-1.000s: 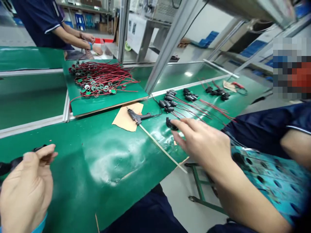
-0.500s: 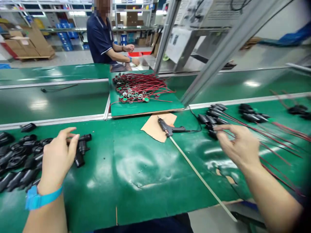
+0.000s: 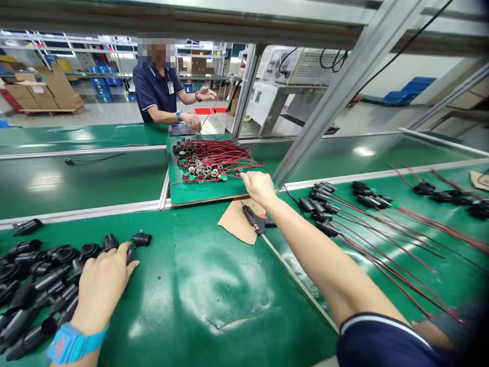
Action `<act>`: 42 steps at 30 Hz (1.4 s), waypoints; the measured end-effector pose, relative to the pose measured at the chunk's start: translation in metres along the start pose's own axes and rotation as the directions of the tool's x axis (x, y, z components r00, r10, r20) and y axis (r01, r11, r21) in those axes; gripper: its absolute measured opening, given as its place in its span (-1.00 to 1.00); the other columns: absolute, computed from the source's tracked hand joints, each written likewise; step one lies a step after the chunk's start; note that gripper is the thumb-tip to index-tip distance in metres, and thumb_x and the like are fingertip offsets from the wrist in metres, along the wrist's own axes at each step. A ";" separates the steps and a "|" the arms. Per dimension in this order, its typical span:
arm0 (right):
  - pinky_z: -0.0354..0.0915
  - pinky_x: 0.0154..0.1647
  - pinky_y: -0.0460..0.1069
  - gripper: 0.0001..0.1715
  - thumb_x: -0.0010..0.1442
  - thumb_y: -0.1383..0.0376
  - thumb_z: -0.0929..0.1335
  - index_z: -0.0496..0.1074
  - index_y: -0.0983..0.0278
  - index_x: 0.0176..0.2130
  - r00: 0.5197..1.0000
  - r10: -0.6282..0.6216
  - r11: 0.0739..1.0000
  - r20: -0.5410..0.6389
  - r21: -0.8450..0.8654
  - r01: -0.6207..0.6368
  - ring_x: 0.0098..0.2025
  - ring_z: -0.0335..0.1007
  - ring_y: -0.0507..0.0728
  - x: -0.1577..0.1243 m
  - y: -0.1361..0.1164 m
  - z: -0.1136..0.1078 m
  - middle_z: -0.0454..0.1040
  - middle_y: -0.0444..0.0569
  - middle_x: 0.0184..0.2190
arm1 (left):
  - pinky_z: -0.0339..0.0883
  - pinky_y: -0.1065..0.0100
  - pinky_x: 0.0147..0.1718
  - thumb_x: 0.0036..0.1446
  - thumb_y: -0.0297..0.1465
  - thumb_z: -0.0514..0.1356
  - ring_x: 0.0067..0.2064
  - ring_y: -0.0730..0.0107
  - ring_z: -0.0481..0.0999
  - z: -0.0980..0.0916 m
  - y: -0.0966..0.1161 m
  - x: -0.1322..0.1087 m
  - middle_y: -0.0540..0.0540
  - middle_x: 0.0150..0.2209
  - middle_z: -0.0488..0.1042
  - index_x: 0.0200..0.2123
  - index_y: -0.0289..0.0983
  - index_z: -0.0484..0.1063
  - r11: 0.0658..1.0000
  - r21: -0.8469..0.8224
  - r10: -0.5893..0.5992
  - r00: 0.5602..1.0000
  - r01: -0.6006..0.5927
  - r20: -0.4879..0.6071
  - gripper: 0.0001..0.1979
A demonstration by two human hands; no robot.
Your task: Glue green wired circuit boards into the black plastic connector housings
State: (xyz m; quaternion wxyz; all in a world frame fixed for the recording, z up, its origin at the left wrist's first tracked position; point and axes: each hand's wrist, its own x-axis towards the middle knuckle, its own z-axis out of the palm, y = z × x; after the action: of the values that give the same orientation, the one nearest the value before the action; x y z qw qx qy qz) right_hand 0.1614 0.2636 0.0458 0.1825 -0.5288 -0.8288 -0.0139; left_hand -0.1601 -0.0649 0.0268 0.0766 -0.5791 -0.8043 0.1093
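Observation:
My left hand point(image 3: 102, 283) rests on a heap of black plastic housings point(image 3: 42, 280) at the left of the green bench, fingers curled over one of them. My right hand point(image 3: 259, 186) reaches far forward to a raised green board point(image 3: 206, 191) that carries a bundle of red-wired round parts point(image 3: 210, 160); its fingers are bent at the bundle's near edge, and what they hold, if anything, is hidden. A black glue gun point(image 3: 255, 220) lies on a piece of brown cardboard point(image 3: 235, 224) just under my forearm.
Rows of finished black housings with red leads point(image 3: 328, 201) lie on the right of the bench. A slanted metal post point(image 3: 336, 76) rises behind them. Across the conveyor a person in a dark polo point(image 3: 160, 86) handles red wire. A thin stick point(image 3: 294, 283) runs toward the bench edge.
My right hand left the wired housings at right and reached forward to the red-wire bundle. My left hand dropped onto the black housings. The view tilted up.

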 end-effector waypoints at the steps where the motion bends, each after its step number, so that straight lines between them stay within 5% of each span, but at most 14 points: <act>1: 0.47 0.04 0.19 -0.58 0.39 0.14 0.38 0.42 0.29 0.14 1.000 0.025 1.000 -0.006 0.008 -0.025 0.04 0.48 0.20 0.010 0.003 0.002 0.46 0.08 0.11 | 0.36 0.12 -0.23 0.39 -0.28 0.00 -0.11 -0.11 0.64 0.002 0.001 0.000 -0.33 -0.13 0.64 0.14 -0.35 0.41 0.999 -0.035 0.020 1.000 -0.019 0.021 -0.60; 7: 0.46 0.05 0.19 -0.59 0.39 0.15 0.38 0.42 0.27 0.14 0.992 0.124 0.986 0.040 0.109 -0.127 0.05 0.47 0.20 0.043 0.026 0.011 0.45 0.08 0.12 | 0.51 0.21 -0.27 0.39 -0.23 0.02 -0.17 0.05 0.70 0.014 0.022 0.000 -0.24 0.15 0.55 0.18 -0.24 0.35 0.951 -0.308 0.021 0.999 -0.034 -0.046 -0.61; 16: 0.47 0.03 0.20 -0.56 0.38 0.14 0.39 0.40 0.29 0.16 0.925 0.372 0.836 0.076 0.406 -0.370 0.04 0.48 0.21 0.060 0.012 0.030 0.45 0.08 0.11 | 0.56 0.18 -0.28 0.34 -0.15 0.11 -0.15 0.02 0.71 0.021 0.030 0.003 -0.16 0.08 0.61 0.12 -0.12 0.43 0.858 -0.501 0.032 0.986 -0.111 -0.164 -0.64; 20: 0.49 -0.01 0.17 -0.58 0.38 0.15 0.39 0.41 0.30 0.14 0.908 0.409 0.712 0.092 0.589 -0.381 -0.01 0.50 0.19 0.051 -0.002 0.017 0.47 0.07 0.07 | 0.56 0.18 -0.23 0.29 -0.15 0.18 -0.17 0.09 0.69 0.011 0.037 0.001 -0.17 -0.01 0.62 0.08 -0.17 0.44 0.708 -0.695 -0.023 0.980 -0.123 -0.197 -0.64; 26: 0.46 -0.24 -0.04 -0.19 0.09 -0.04 0.55 0.30 0.15 0.19 0.949 0.287 0.481 0.128 0.838 -0.258 -0.10 0.56 0.13 -0.029 -0.053 -0.037 0.58 -0.06 -0.17 | 0.50 0.27 -0.12 0.25 -0.23 0.28 -0.13 0.24 0.62 -0.018 0.053 -0.014 -0.11 -0.08 0.60 -0.01 -0.17 0.48 0.361 -0.911 0.003 0.977 -0.200 -0.213 -0.72; 29: 0.47 -0.31 -0.07 -0.30 0.04 0.04 0.59 0.41 0.07 0.12 0.986 0.131 0.210 0.102 0.969 -0.129 -0.10 0.58 0.13 -0.093 -0.100 -0.059 0.59 -0.09 -0.15 | 0.46 0.28 -0.12 0.22 -0.29 0.31 -0.11 0.25 0.60 -0.025 0.061 -0.021 -0.11 -0.09 0.60 -0.03 -0.18 0.47 0.269 -0.942 0.019 0.979 -0.199 -0.201 -0.74; 31: 0.51 -0.27 -0.04 -0.48 0.09 0.14 0.58 0.50 0.07 0.04 0.996 0.042 0.129 0.075 0.988 -0.079 -0.13 0.59 0.12 -0.134 -0.130 -0.066 0.61 -0.07 -0.12 | 0.44 0.28 -0.13 0.21 -0.29 0.33 -0.12 0.25 0.59 -0.028 0.065 -0.025 -0.11 -0.10 0.60 -0.05 -0.19 0.46 0.250 -0.948 0.028 0.980 -0.196 -0.195 -0.74; 36: 0.50 -0.36 -0.04 -0.52 0.02 0.27 0.62 0.58 0.06 -0.05 0.998 0.003 0.214 -0.057 0.975 0.055 -0.25 0.60 0.12 -0.196 -0.169 -0.053 0.65 -0.07 -0.13 | 0.39 0.36 -0.22 0.23 -0.31 0.33 -0.19 0.33 0.56 -0.036 0.071 -0.032 -0.05 -0.19 0.56 -0.09 -0.18 0.40 0.176 -0.951 0.127 0.964 -0.253 -0.233 -0.77; 39: 0.49 -0.30 0.00 -0.50 0.04 0.27 0.62 0.56 0.03 -0.02 0.993 -0.001 0.274 -0.117 0.955 0.112 -0.23 0.58 0.14 -0.207 -0.169 -0.043 0.64 -0.09 -0.15 | 0.37 0.38 -0.27 0.25 -0.29 0.31 -0.24 0.37 0.52 -0.034 0.074 -0.034 -0.03 -0.23 0.50 -0.12 -0.18 0.31 0.100 -0.962 0.158 0.959 -0.254 -0.237 -0.76; 42: 0.50 -0.26 0.05 -0.50 0.04 0.21 0.62 0.55 0.03 -0.02 0.992 0.017 0.290 -0.126 0.950 0.115 -0.23 0.57 0.15 -0.210 -0.164 -0.038 0.64 -0.09 -0.18 | 0.32 0.37 -0.32 0.27 -0.28 0.29 -0.31 0.39 0.45 -0.029 0.078 -0.037 -0.01 -0.27 0.41 -0.15 -0.18 0.23 0.118 -0.964 0.136 0.966 -0.237 -0.221 -0.74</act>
State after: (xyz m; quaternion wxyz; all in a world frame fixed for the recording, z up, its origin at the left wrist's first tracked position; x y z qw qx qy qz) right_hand 0.1058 0.0003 0.0427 0.5066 -0.2890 -0.6784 0.4469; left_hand -0.0699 -0.0732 0.0343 -0.3030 -0.5870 -0.5964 -0.4560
